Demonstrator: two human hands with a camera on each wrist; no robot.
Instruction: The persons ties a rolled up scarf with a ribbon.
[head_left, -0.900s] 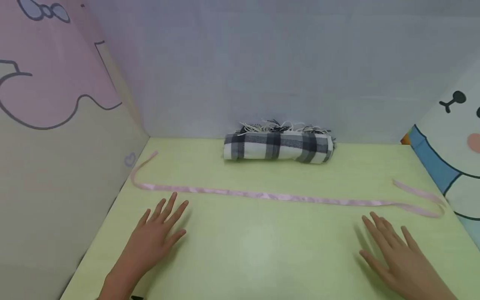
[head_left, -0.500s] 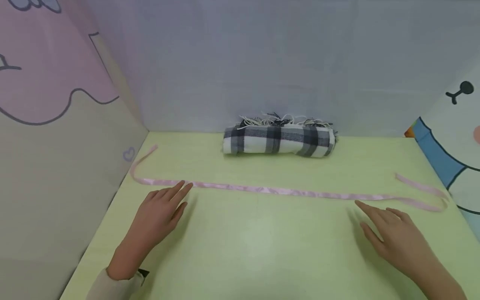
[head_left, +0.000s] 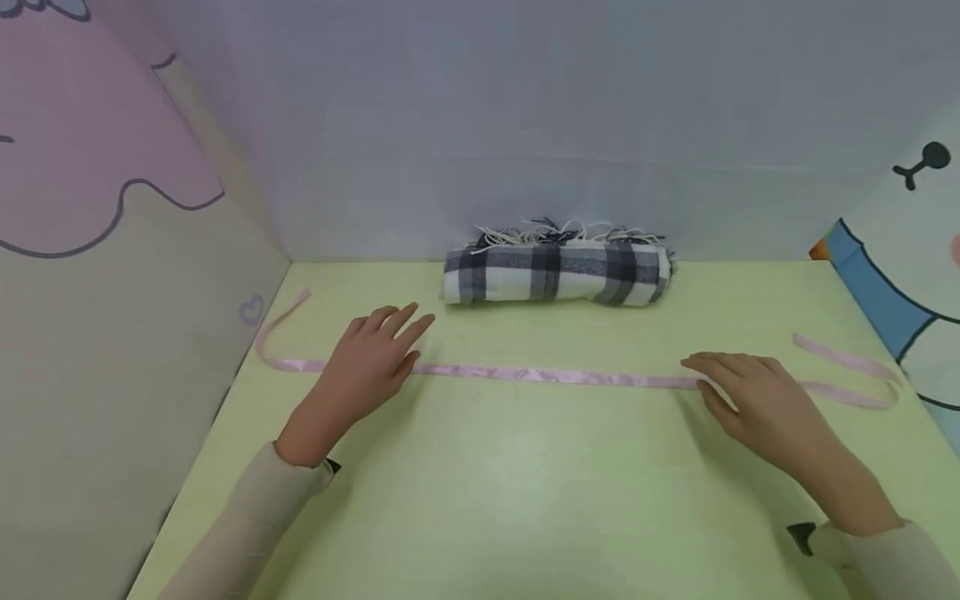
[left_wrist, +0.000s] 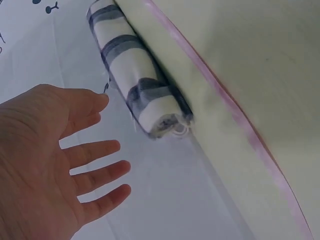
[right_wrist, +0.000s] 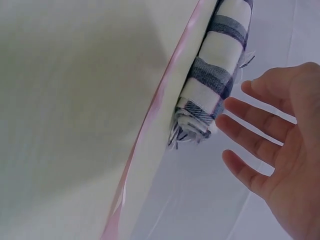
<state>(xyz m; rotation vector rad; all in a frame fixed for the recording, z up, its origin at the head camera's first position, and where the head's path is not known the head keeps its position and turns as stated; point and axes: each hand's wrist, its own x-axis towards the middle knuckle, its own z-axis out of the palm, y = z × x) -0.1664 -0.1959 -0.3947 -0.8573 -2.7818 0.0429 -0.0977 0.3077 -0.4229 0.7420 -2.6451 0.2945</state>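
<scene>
A rolled plaid scarf [head_left: 555,273] in black, grey and white, with fringe along its top, lies at the back of the table. In front of it a pink satin ribbon [head_left: 525,375] stretches from side to side, both ends curving back. My left hand [head_left: 367,362] hovers above the ribbon's left part, fingers spread towards the scarf and holding nothing. Over the ribbon's right part is my right hand [head_left: 757,404], fingers extended and likewise holding nothing. Both wrist views show the hands apart from the scarf's rolled ends [left_wrist: 167,122].
The pale yellow table [head_left: 510,483] meets a plain grey back wall [head_left: 480,108]. A cartoon-printed side panel [head_left: 97,333] stands at the left, another printed panel [head_left: 885,292] at the right.
Both hands have moved forward across the table, the left also to the right, so that they now overlap the ribbon. The ribbon and scarf have stayed in place; the head view has shifted slightly.
</scene>
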